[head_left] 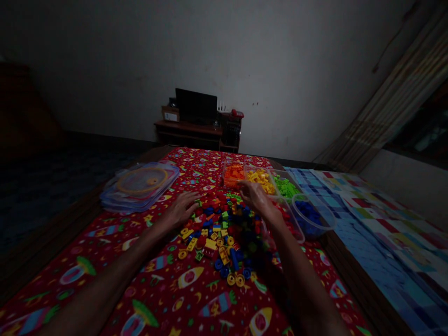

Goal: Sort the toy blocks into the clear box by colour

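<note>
A loose pile of toy building bricks (pixel 217 231) in yellow, blue, red and green lies on the red patterned cloth (pixel 182 308). My left hand (pixel 182 208) rests at the pile's left edge, fingers stretched out and apart, with nothing seen in it. Past the pile's far right side, my right hand (pixel 257 197) is over the near edge of the container of orange bricks (pixel 234 172). Its fingers are bent together, and whatever they hold is hidden in the dim light. Close by are containers of yellow bricks (pixel 261 179), green bricks (pixel 286 187), red bricks (pixel 285 215) and blue bricks (pixel 308 214).
A stack of clear plastic lids (pixel 142 186) lies on the cloth at the left. Beyond the table, a monitor (pixel 196 106) stands on a wooden desk (pixel 189 129). To the right is a surface with blue plaid and multicoloured patchwork fabric (pixel 395 210).
</note>
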Demonstrator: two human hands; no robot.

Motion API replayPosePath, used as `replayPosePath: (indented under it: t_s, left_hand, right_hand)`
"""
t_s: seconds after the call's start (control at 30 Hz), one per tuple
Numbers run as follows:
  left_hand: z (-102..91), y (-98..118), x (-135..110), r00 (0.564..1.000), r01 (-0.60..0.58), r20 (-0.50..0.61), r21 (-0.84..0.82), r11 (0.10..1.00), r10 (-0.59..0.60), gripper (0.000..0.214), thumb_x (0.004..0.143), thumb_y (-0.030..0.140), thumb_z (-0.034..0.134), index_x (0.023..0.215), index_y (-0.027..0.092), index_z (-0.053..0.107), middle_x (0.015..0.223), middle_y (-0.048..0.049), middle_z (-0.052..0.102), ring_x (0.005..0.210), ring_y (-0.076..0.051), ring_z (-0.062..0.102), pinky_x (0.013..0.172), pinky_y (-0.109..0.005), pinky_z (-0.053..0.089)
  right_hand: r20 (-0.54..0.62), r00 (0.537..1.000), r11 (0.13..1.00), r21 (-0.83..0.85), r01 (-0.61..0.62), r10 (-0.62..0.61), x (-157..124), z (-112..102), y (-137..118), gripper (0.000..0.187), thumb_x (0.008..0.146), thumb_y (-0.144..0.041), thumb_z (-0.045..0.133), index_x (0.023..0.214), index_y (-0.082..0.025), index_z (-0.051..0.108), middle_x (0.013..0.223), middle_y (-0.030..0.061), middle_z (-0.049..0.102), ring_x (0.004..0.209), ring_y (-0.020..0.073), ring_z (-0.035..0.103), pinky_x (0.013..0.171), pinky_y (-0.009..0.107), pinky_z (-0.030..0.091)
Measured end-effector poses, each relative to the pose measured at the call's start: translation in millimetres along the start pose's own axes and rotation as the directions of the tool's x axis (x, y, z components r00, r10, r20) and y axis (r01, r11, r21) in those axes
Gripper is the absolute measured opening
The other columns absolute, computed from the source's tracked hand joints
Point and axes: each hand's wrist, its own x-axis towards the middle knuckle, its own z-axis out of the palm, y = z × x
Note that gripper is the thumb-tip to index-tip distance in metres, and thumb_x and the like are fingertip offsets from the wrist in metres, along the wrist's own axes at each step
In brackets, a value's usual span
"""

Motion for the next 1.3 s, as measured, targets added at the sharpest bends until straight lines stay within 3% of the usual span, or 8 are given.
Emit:
replayPosePath:
  t_s: [0.13, 0.23, 0.43, 0.6, 0.73, 0.9, 1.1, 1.3]
  left_hand:
    - [2.2, 1.3, -2.3, 0.997, -0.04, 0.067, -0.016, 0.999, 0.041, 0.045, 0.088, 0.046, 0.037, 0.091, 0.016, 0.07, 0.103, -0.0136, 0.069, 0.1, -0.026, 0.06, 0.092, -0.04, 0.047]
    - [-1.2, 5.4, -1.9, 0.998, 0.004, 0.063, -0.001, 1.0, -0.004, 0.043, 0.087, 0.045, 0.037, 0.074, 0.018, 0.068, 0.093, -0.0115, 0.07, 0.089, -0.024, 0.062, 0.085, -0.036, 0.049]
    - [0.7, 5.4, 4.1, 0.99, 0.118, 0.078, -0.054, 0.992, -0.114, 0.034, 0.08, 0.038, 0.045, 0.094, 0.019, 0.07, 0.098, -0.0087, 0.072, 0.09, -0.023, 0.064, 0.082, -0.032, 0.049]
    - [5.0, 3.8, 21.5, 0.96, 0.183, 0.233, -0.088, 0.979, -0.158, 0.026, 0.067, 0.039, 0.059, 0.078, 0.021, 0.074, 0.082, -0.0053, 0.075, 0.077, -0.022, 0.064, 0.071, -0.027, 0.048]
    - [6.1, 12.1, 25.9, 0.955, 0.2, 0.244, -0.101, 0.975, -0.17, 0.021, 0.064, 0.04, 0.063, 0.068, 0.022, 0.074, 0.068, -0.0036, 0.073, 0.066, -0.021, 0.063, 0.062, -0.025, 0.047]
    - [4.9, 23.0, 19.8, 0.954, 0.226, 0.226, -0.101, 0.969, -0.199, 0.022, 0.064, 0.041, 0.062, 0.061, 0.022, 0.071, 0.056, -0.0023, 0.067, 0.062, -0.02, 0.061, 0.06, -0.025, 0.046]
    - [-12.1, 33.1, 23.4, 0.978, 0.173, 0.148, -0.162, 0.972, -0.149, 0.031, 0.068, 0.046, 0.056, 0.067, 0.019, 0.07, 0.073, -0.0069, 0.071, 0.071, -0.021, 0.062, 0.068, -0.029, 0.047]
    - [-21.6, 61.0, 25.6, 0.949, 0.263, 0.273, -0.4, 0.878, -0.16, 0.039, 0.067, 0.054, 0.059, 0.076, 0.018, 0.072, 0.076, -0.0044, 0.072, 0.071, -0.022, 0.063, 0.064, -0.029, 0.048]
  right_hand:
    - [0.188, 0.976, 0.994, 0.01, 0.11, -0.11, -24.3, 22.7, -31.3, 0.021, 0.078, -0.009, 0.052, 0.092, -0.017, 0.066, 0.074, 0.0044, 0.065, 0.062, 0.0126, 0.052, 0.057, 0.023, 0.031]
    - [0.234, 0.964, 0.99, -0.034, 0.136, -0.124, -30.6, 25.5, -37.3, 0.022, 0.074, -0.008, 0.054, 0.092, -0.016, 0.065, 0.077, 0.0049, 0.066, 0.066, 0.0136, 0.053, 0.058, 0.023, 0.029]
    - [0.334, 0.937, 0.986, -0.09, 0.141, -0.103, -30.5, 16.6, -43.7, 0.021, 0.078, -0.01, 0.052, 0.093, -0.016, 0.066, 0.084, 0.0071, 0.069, 0.073, 0.0151, 0.059, 0.061, 0.024, 0.031]
    - [0.453, 0.885, 0.965, -0.17, 0.201, -0.105, -35.4, 30.6, -59.4, 0.02, 0.086, -0.019, 0.05, 0.089, -0.015, 0.069, 0.085, 0.0117, 0.07, 0.078, 0.0197, 0.064, 0.061, 0.025, 0.037]
    - [0.503, 0.859, 0.949, -0.214, 0.233, -0.097, -44.0, 49.9, -72.4, 0.018, 0.084, -0.028, 0.058, 0.084, -0.015, 0.069, 0.079, 0.0131, 0.069, 0.074, 0.0221, 0.064, 0.06, 0.027, 0.041]
    - [0.439, 0.884, 0.95, -0.173, 0.258, -0.16, -53.6, 55.7, -69.2, 0.017, 0.084, -0.032, 0.061, 0.081, -0.015, 0.065, 0.083, 0.0118, 0.068, 0.076, 0.0213, 0.062, 0.065, 0.029, 0.043]
    - [0.216, 0.943, 0.967, 0.05, 0.249, -0.254, -46.4, 43.2, -42.7, 0.009, 0.083, -0.017, 0.058, 0.091, -0.015, 0.06, 0.084, 0.0061, 0.064, 0.077, 0.0152, 0.057, 0.069, 0.024, 0.038]
    - [-0.058, 0.97, 0.937, 0.25, 0.245, -0.238, -34.2, 43.5, -30.4, 0.012, 0.088, -0.02, 0.05, 0.097, -0.014, 0.055, 0.089, 0.0075, 0.062, 0.08, 0.016, 0.055, 0.071, 0.026, 0.041]
